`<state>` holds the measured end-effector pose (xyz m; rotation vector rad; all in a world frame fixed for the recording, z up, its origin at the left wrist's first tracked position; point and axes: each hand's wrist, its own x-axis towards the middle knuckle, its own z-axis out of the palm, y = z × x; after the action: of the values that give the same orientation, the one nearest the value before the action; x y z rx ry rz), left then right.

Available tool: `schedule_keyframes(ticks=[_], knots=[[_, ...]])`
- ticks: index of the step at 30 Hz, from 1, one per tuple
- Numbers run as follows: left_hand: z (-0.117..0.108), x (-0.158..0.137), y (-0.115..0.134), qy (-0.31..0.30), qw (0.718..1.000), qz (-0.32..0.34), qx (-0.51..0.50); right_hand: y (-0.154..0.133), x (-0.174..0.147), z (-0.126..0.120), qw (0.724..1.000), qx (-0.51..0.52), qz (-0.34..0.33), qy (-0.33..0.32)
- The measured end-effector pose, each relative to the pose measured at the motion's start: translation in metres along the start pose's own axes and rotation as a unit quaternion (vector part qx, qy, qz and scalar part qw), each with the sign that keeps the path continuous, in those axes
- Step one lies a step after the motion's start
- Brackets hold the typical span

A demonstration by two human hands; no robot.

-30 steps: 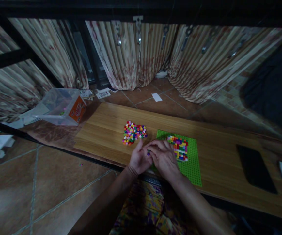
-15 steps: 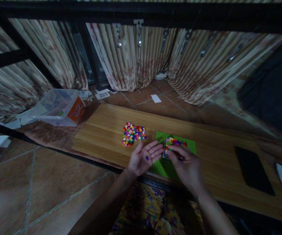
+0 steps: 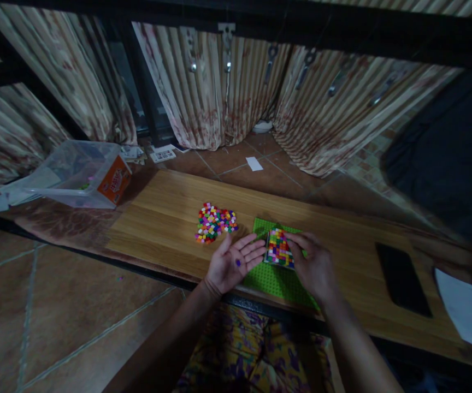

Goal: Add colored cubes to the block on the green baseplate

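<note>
Tabletop (image 3: 342,240) ran long and narrow, its near edge passing beneath both wrists; a broad strip of wood lay between the green baseplate (image 3: 277,278) and the black slab (image 3: 402,278) toward the right end, and another between the pile of coloured pieces (image 3: 215,222) and the left edge. The baseplate sat close to the near edge, with the block panel (image 3: 279,248) on it, just beside the left fingertips. The left hand (image 3: 231,265) was spread palm up, fingers apart, a small purple piece (image 3: 238,262) resting on it. The right hand (image 3: 312,262) was bent over the panel's right side, fingertips at its surface; whether they pinched a piece could not be told. A second earlier the two hands had met over the left palm; now they were separate. Half a second earlier the right hand had hidden the panel's lower rows, and now more of those rows showed. Beyond the left end stood a clear plastic tub (image 3: 88,199), orange label (image 3: 115,180) facing the wood, some green pieces (image 3: 84,186) inside. The panel held rows of mixed-colour blocks, closely packed.
</note>
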<state>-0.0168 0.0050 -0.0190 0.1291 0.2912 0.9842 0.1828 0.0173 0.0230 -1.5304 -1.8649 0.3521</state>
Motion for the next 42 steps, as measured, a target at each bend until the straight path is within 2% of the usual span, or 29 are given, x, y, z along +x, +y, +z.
schedule_keyframes(ticks=[12, 20, 32, 38, 42], knots=[[0.001, 0.000, 0.000, 0.001, 1.000, 0.003, 0.000, 0.003, 0.012, 0.001, 0.989, -0.107, -0.096, -0.036], [0.002, -0.001, 0.000, 0.002, 1.000, 0.001, 0.000, 0.009, 0.009, 0.005, 0.987, -0.120, -0.110, -0.001], [0.000, 0.000, 0.001, 0.002, 1.000, 0.001, 0.001, 0.013, 0.011, 0.003, 0.996, -0.001, -0.013, 0.093], [0.003, 0.000, 0.001, 0.013, 1.000, 0.003, 0.000, 0.016, 0.021, 0.016, 0.998, 0.005, 0.023, 0.052], [0.003, 0.000, 0.002, 0.011, 1.000, -0.001, 0.008, 0.017, 0.020, 0.025, 0.997, 0.046, 0.062, 0.015]])
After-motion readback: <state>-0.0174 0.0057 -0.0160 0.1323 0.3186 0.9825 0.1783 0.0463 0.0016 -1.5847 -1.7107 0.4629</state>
